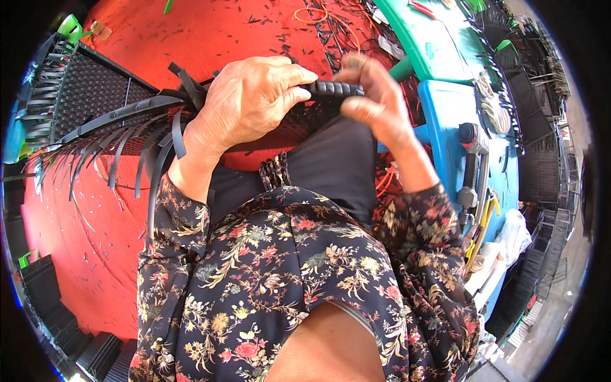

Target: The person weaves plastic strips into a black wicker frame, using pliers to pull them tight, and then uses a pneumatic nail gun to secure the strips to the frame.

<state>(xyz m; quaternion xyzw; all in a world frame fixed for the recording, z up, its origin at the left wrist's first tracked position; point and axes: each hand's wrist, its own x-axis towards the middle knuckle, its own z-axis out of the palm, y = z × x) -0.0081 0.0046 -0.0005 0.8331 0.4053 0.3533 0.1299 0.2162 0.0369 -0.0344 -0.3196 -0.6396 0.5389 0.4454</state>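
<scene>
A black bar [331, 88] wrapped in flat plastic strip lies across my lap, part of a dark woven piece with loose strips [121, 153] hanging off its left side. My left hand [254, 95] is closed on the bar, thumb and forefinger pinching it near the wrapped part. At the bar's right end, my right hand [385, 95] has its thumb and fingers apart around the tip, slightly blurred. The underside of the bar within my left palm is hidden.
A blue stool [439, 114] on my right carries a power tool [470, 137], yellow-handled pliers [489, 213] and a white plastic bag [512, 235]. Beyond it stands a green stool [439, 51]. Strip scraps litter the red ground sheet [191, 38]. Black woven panels [534, 146] stand far right.
</scene>
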